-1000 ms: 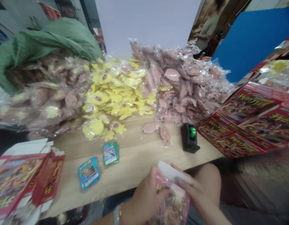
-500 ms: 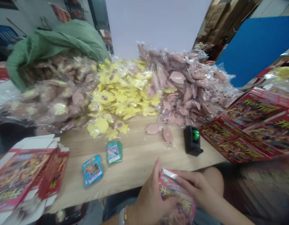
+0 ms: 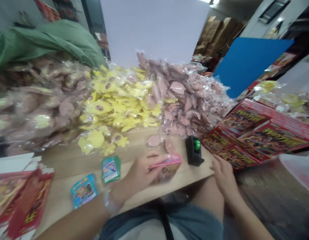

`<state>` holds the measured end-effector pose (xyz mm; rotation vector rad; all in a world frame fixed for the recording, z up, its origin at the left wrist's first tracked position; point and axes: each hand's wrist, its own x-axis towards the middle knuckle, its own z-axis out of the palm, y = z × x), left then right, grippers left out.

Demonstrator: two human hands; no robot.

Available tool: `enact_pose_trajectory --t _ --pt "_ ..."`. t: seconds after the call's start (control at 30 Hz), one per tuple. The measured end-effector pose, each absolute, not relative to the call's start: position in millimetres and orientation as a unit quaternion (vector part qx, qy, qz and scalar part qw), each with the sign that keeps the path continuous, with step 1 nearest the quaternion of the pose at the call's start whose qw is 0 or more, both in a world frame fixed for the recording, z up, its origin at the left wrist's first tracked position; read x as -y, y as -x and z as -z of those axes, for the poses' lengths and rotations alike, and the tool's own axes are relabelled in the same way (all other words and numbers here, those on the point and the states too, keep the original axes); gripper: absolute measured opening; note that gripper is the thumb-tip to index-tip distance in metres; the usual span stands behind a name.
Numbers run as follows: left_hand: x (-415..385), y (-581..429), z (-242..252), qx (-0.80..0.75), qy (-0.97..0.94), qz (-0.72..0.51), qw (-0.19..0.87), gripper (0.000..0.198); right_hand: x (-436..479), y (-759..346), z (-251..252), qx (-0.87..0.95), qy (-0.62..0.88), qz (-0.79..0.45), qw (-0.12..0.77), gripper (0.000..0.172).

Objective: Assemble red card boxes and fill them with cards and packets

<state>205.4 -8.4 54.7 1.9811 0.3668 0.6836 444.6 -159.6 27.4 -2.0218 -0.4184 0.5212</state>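
My left hand (image 3: 146, 169) is closed around a small red and pink printed box (image 3: 169, 167), holding it low over the wooden table (image 3: 136, 195) near the front edge. My right hand (image 3: 223, 174) is by the table's right edge, empty, with its fingers stretched out below the stacked red boxes (image 3: 244, 133). A black tape dispenser (image 3: 194, 151) with a green roll stands between the box and my right hand. Left of my left hand lie a stack of green-edged cards (image 3: 110, 169) and a stack of blue-edged cards (image 3: 83, 191).
Bagged yellow plush-like pieces (image 3: 119, 103) and bagged pink pieces (image 3: 184, 100) are heaped at the back. More bagged pieces (image 3: 44, 103) spill from a green sack (image 3: 61, 40) at left. Flattened red cartons (image 3: 21, 196) lie front left. A blue panel (image 3: 249, 63) stands back right.
Both hands held the small box over my lap. Now the left hand has carried it forward over the table, while the right hand has let go and moved right. The view has shifted rightward.
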Motion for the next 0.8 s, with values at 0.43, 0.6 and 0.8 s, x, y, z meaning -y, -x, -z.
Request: enact_pose_trajectory --t 0.43,0.6,0.8 --pt "5.7 -231.9 -17.3 -0.107 -0.885 -0.338 0.301 0.034 128.5 -499.8 13.5 0.054 0.740 -0.373 0.557 0.013" --pt "1.0 -239.6 -7.5 -0.114 -0.884 -0.374 0.256 0.033 155.0 -463.1 20.3 0.083 0.758 -0.285 0.581 0.017" --pt "12.9 -239.6 -8.7 -0.182 -0.900 -0.313 0.243 0.045 129.4 -375.7 -33.0 0.203 0.684 -0.404 0.573 0.031"
